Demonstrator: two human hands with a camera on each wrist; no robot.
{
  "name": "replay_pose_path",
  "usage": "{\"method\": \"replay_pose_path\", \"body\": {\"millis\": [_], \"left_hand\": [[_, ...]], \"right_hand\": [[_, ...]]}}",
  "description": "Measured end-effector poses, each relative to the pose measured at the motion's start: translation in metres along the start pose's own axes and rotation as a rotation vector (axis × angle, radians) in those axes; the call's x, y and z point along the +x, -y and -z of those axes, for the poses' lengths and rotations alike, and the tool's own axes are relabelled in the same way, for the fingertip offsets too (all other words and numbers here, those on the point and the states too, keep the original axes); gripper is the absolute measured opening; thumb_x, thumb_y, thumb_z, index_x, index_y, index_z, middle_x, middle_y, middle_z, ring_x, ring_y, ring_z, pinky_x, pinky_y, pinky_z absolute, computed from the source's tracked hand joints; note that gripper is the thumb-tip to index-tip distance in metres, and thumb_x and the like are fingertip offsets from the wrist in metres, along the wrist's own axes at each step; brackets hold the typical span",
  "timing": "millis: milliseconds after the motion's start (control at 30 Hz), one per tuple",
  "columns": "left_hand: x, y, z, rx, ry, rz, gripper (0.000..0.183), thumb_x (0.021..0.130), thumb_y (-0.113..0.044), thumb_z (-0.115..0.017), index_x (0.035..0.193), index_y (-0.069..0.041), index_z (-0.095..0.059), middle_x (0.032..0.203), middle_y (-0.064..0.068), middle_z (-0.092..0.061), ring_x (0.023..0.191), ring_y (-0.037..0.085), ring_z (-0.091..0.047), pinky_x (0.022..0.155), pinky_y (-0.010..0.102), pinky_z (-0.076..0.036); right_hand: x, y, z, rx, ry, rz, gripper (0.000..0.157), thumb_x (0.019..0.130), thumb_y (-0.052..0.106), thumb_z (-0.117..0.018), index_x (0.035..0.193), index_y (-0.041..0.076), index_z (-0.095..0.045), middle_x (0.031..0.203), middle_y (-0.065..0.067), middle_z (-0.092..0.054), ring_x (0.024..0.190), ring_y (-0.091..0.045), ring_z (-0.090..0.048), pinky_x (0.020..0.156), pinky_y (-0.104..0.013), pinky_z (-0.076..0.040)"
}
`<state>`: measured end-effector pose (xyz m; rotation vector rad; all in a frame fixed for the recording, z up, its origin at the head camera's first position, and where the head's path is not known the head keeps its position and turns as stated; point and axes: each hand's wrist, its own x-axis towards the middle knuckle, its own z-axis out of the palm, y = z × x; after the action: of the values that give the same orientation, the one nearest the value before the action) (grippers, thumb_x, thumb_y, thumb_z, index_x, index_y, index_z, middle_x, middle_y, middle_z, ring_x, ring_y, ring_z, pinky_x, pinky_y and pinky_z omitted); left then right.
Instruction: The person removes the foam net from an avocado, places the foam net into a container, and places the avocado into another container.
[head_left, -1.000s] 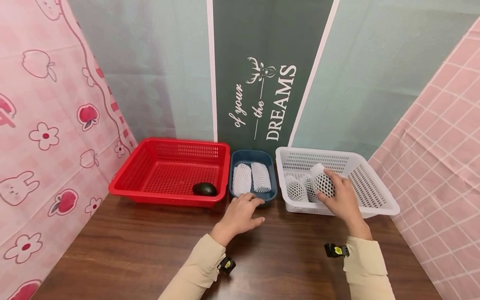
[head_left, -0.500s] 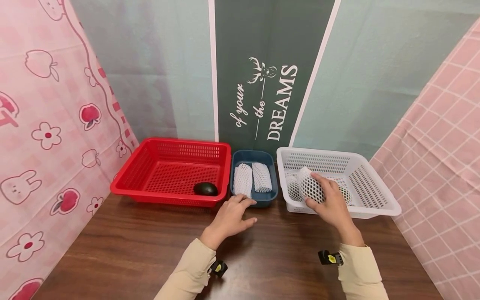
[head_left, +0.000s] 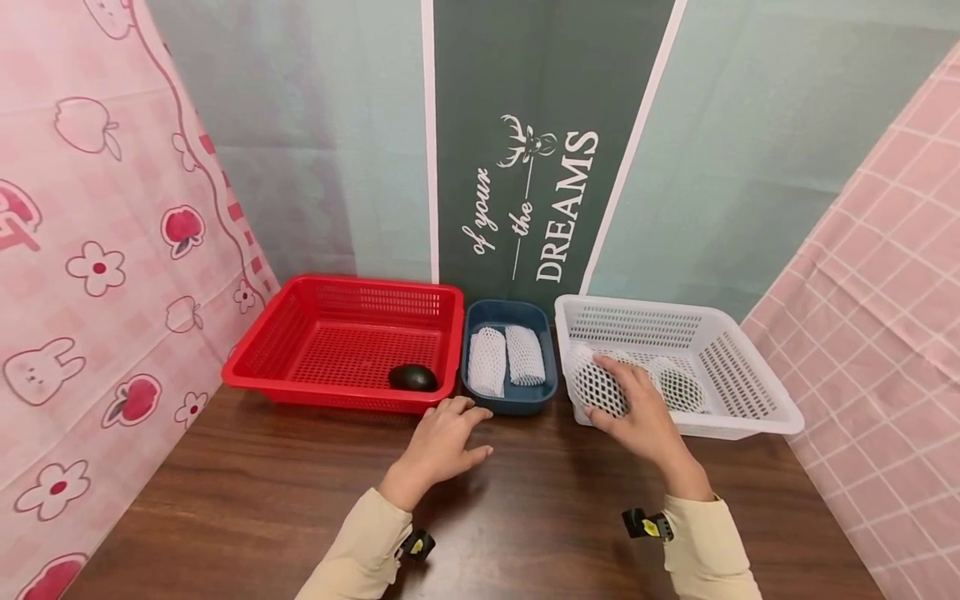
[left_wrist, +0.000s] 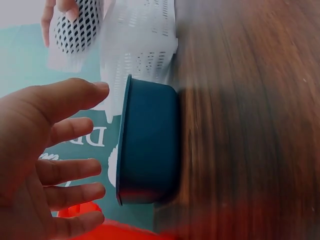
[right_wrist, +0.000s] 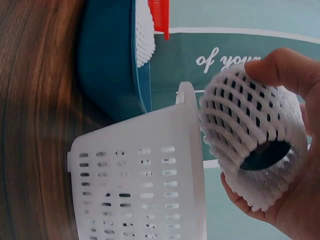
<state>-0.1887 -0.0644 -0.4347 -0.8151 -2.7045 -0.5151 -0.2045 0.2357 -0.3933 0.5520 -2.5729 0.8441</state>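
Note:
My right hand [head_left: 637,412] grips a dark avocado wrapped in a white foam net [head_left: 595,387], raised over the left end of the white basket [head_left: 645,303]. Through the net's open end in the right wrist view, the dark fruit [right_wrist: 267,156] shows. Fingers spread, my left hand [head_left: 437,446] holds nothing and hovers over the table before the blue bin [head_left: 517,407]. Two white foam nets [head_left: 487,362] lie side by side in that bin. At least one more netted fruit [head_left: 678,385] rests inside the white basket, partly hidden by my right hand.
To the left stands a red basket [head_left: 330,398] with a bare dark avocado [head_left: 412,377] in its front right corner. All three containers line up along the back cloth [head_left: 375,167]. Brown wooden table [head_left: 525,517] stretches in front of them.
My right hand has carried the netted avocado leftward within the white basket's area, uncovering another netted fruit to its right. My left hand has drawn back, down and left, from the blue bin's front rim.

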Motion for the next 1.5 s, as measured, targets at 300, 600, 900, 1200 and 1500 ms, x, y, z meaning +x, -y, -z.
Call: {"method": "replay_pose_path", "body": {"millis": [300, 600, 900, 1200, 1500], "left_hand": [[-0.009, 0.008, 0.001, -0.02, -0.021, -0.01, 0.042, 0.075, -0.035, -0.074, 0.111, -0.014, -0.066, 0.106, 0.009, -0.057, 0.096, 0.025, -0.054, 0.074, 0.041, -0.044], [-0.018, 0.014, 0.0, 0.0, -0.049, -0.041, 0.039, 0.074, -0.032, -0.075, 0.109, -0.017, -0.066, 0.104, 0.006, -0.058, 0.092, 0.024, -0.054, 0.074, 0.04, -0.044], [-0.024, 0.023, -0.001, -0.013, -0.055, -0.027, 0.04, 0.074, -0.033, -0.076, 0.109, -0.016, -0.066, 0.104, 0.006, -0.057, 0.091, 0.024, -0.054, 0.07, 0.04, -0.044], [-0.031, 0.031, -0.003, -0.017, -0.071, -0.017, 0.04, 0.071, -0.032, -0.077, 0.105, -0.014, -0.068, 0.098, 0.004, -0.057, 0.086, 0.024, -0.054, 0.065, 0.039, -0.042], [-0.035, 0.04, -0.002, -0.043, -0.052, 0.033, 0.041, 0.07, -0.032, -0.078, 0.105, -0.013, -0.067, 0.096, 0.005, -0.057, 0.085, 0.027, -0.055, 0.065, 0.041, -0.043]], "right_hand": [[0.003, 0.007, -0.009, 0.053, 0.051, 0.039, 0.079, 0.064, 0.014, -0.079, 0.135, 0.005, -0.044, 0.122, -0.018, -0.049, 0.107, -0.031, -0.047, 0.086, -0.049, -0.036], [0.001, 0.015, -0.018, 0.089, 0.108, 0.072, 0.076, 0.061, 0.014, -0.079, 0.129, 0.006, -0.048, 0.115, -0.013, -0.053, 0.098, -0.024, -0.049, 0.081, -0.044, -0.04], [-0.003, 0.02, -0.031, 0.138, 0.151, 0.103, 0.074, 0.061, 0.012, -0.079, 0.129, 0.01, -0.048, 0.118, -0.008, -0.053, 0.102, -0.02, -0.049, 0.084, -0.043, -0.041], [-0.006, 0.022, -0.049, 0.167, 0.18, 0.155, 0.072, 0.059, 0.01, -0.075, 0.127, 0.01, -0.051, 0.119, -0.006, -0.054, 0.103, -0.018, -0.049, 0.085, -0.04, -0.041], [-0.009, 0.024, -0.066, 0.189, 0.22, 0.189, 0.07, 0.06, 0.01, -0.074, 0.127, 0.011, -0.051, 0.119, -0.004, -0.054, 0.106, -0.017, -0.05, 0.087, -0.039, -0.041]]}}
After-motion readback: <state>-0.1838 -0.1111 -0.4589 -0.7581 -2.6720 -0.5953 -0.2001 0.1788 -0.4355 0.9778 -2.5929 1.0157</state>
